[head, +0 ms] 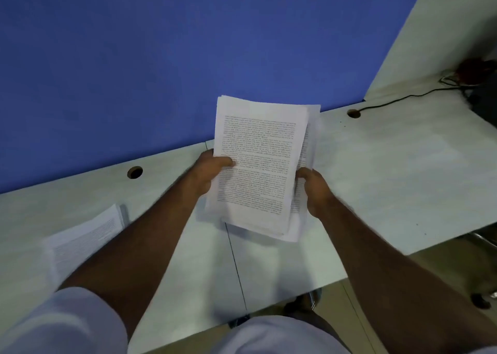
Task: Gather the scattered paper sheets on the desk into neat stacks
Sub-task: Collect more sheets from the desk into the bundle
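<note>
I hold the uneven bundle of white printed paper sheets [258,165] mid-frame, left hand [208,173] and right hand [314,189] fingers pinching its sides. I'd tap its lower edge square on the pale bench [390,170].

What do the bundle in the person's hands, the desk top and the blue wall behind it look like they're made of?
Bundle: thin white printer paper, matte, with black printed text; the sheets bend and fan unevenly between the left hand and right hand.
Desk: probably laminated board, pale with a faint mottled pattern and slight sheen, with round cable holes.
Blue wall: flat and matte; fabric panel or paint, I can't tell which.
</note>
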